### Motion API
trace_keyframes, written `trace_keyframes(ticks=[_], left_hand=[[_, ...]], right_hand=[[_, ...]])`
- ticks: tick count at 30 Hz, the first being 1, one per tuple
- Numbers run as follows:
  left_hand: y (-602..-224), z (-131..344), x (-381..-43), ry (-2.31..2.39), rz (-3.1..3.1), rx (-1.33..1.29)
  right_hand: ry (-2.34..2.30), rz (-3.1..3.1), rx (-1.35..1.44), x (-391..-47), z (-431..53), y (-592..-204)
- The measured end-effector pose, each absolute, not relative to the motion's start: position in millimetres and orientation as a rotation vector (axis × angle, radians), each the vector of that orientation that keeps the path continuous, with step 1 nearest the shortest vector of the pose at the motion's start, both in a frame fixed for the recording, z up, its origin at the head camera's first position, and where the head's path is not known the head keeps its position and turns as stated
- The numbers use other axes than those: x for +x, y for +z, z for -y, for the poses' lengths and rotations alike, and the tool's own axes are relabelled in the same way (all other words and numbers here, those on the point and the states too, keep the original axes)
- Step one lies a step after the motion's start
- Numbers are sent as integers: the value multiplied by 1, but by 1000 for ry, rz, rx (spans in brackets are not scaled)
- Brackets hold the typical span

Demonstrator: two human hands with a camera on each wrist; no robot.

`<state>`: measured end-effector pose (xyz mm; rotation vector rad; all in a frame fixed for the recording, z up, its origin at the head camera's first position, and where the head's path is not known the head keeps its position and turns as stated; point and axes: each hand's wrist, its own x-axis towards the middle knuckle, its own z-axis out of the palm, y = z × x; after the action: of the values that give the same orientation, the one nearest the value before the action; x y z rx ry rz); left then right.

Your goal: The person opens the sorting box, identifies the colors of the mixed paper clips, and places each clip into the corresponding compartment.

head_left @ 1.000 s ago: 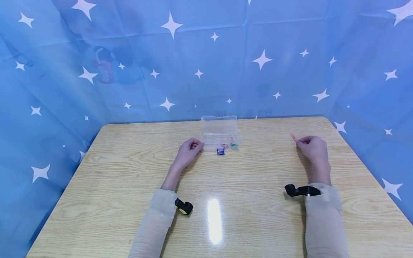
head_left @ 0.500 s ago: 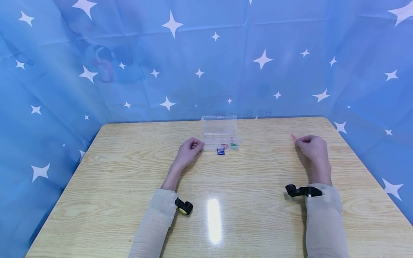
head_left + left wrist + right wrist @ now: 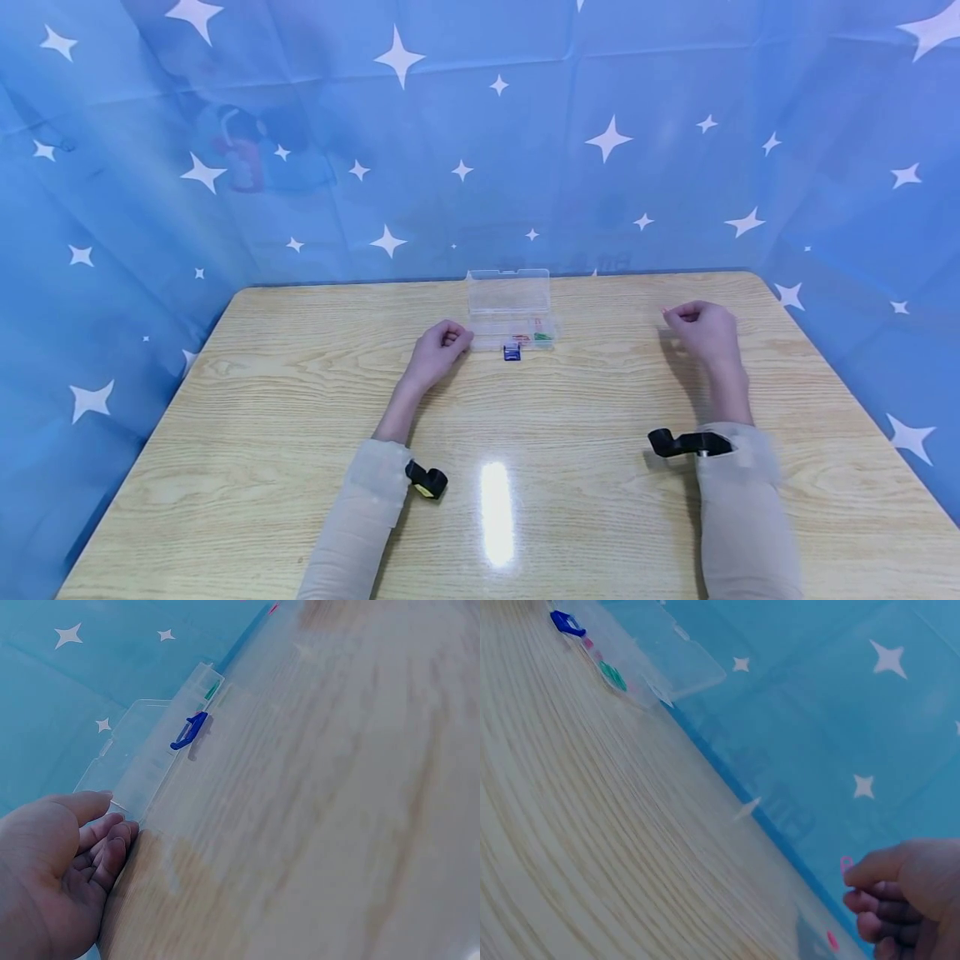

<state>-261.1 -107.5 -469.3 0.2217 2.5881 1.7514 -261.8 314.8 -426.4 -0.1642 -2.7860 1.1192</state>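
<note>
A clear plastic box (image 3: 492,342) with its lid (image 3: 508,291) raised stands near the table's back edge. Red paper clips (image 3: 521,338) and green paper clips (image 3: 542,337) lie toward its right end. On its front is a blue clasp-like piece (image 3: 512,352). My left hand (image 3: 438,350) holds the box's left end between thumb and curled fingers, also seen from the left hand (image 3: 64,862) side. Well to the right, my right hand (image 3: 703,333) pinches a pinkish-red paper clip (image 3: 846,865) above the table, its lower part hidden by the fingertips.
A wooden table (image 3: 585,467) reflects a bright light patch near its front. Behind it hangs a blue curtain (image 3: 315,125) with white stars. In the right wrist view, a pink spot (image 3: 832,941) shows low on the tabletop; clip or reflection, I cannot tell.
My right hand has moved left and slightly toward the back with the paper clip, less of which shows in the head view. My left hand and the box stay put.
</note>
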Motion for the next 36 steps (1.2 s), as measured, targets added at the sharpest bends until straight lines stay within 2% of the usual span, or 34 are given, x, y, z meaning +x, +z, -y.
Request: trace_keyframes(ticks=[21,36], left_hand=[[-470,107,-262,1759,-2570,231],[-470,108,-262,1760,-2569,218]], right_hand=[[1039,2669,135,-268,-250,-399],[1048,2653,291,-274,-216,-398]])
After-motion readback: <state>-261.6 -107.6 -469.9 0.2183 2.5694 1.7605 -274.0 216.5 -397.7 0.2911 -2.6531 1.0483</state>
